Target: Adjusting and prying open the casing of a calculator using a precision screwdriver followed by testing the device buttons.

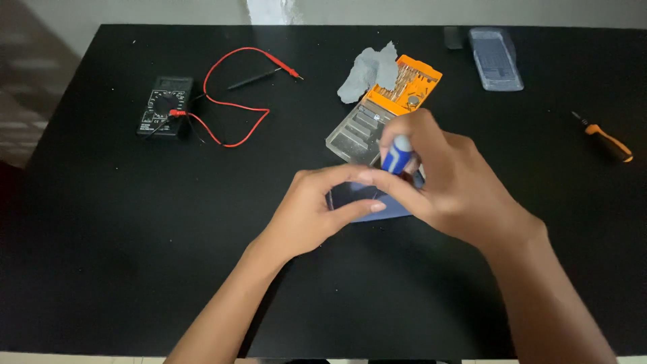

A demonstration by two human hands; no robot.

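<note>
My right hand [445, 178] grips a screwdriver with a blue and white handle [397, 155], held upright over a small dark flat device [360, 199] lying on the black table. My left hand [317, 209] pinches the device's near edge between thumb and fingers and holds it in place. The screwdriver's tip is hidden behind my fingers. Most of the device is covered by both hands.
An open orange and clear bit case [384, 108] lies just behind the hands, with a grey cloth [367, 71] beside it. A black multimeter [165, 106] with red and black leads [232, 101] sits far left. An orange-handled screwdriver [606, 140] lies at right, a clear case [495, 57] at the back.
</note>
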